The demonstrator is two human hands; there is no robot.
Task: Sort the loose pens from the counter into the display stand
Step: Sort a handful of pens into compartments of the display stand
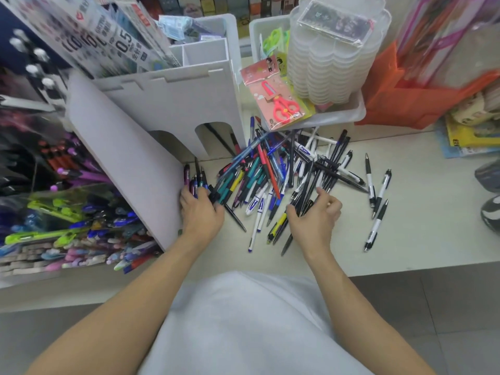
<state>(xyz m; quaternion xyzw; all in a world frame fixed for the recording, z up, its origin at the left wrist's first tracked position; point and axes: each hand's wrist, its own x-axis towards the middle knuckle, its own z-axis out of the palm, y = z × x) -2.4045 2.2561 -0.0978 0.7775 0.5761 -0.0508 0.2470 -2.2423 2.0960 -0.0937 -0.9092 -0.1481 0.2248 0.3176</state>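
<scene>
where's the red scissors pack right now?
Head view, upper centre-right: the red scissors pack leans on the front edge of the clear tray, beside the stacked plastic containers, just above the loose pen pile on the counter.

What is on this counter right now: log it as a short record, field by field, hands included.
setting: shop counter, head view
loose pens: tangled pile of pens mid-counter, a few strays to the right
display stand: white stand at left, filled pen trays beside it
left hand: left hand grips a bunch of dark pens against the stand's side panel
right hand: right hand fingers curled round dark pens at the pile's near edge
other: packaged red scissors on a white tray behind the pile
</scene>
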